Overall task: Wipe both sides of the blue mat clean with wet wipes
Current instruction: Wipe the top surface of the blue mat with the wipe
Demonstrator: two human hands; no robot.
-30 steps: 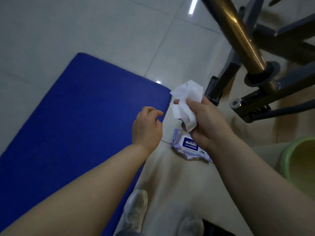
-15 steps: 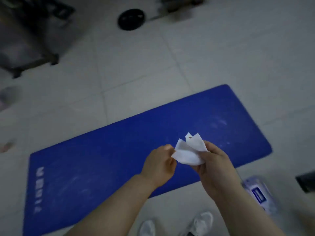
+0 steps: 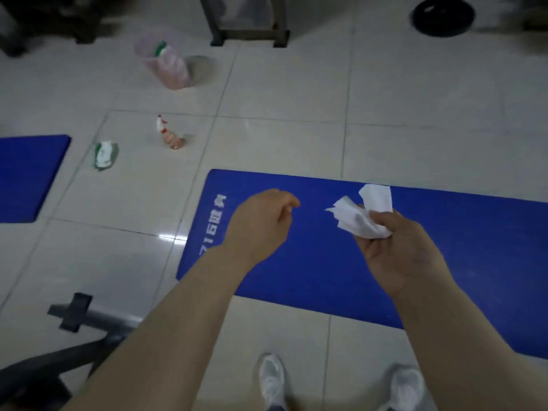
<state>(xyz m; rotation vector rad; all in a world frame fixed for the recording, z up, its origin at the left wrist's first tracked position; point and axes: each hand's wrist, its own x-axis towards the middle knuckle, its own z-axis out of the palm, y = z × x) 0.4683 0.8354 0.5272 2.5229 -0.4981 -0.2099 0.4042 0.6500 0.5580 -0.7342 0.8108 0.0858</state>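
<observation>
We see the right hand (image 3: 397, 247) gripping a crumpled white wet wipe (image 3: 360, 215) above the blue mat (image 3: 326, 271) lying flat on the tiled floor (image 3: 296, 129), the left hand (image 3: 258, 223) loosely curled, holding nothing

A person stands on a white tile floor (image 3: 296, 114), with two white shoes (image 3: 271, 381) at the bottom. A blue mat (image 3: 326, 262) lies flat in front of them. The right hand (image 3: 400, 250) holds a crumpled white wipe (image 3: 361, 215) above the mat. The left hand (image 3: 258, 223) is near it, fingers loosely curled, holding nothing. Farther off on the floor are a small spray bottle (image 3: 170, 134), a pink bin (image 3: 163, 63), a green and white pack (image 3: 104, 154) and another blue mat (image 3: 26, 176).
</observation>
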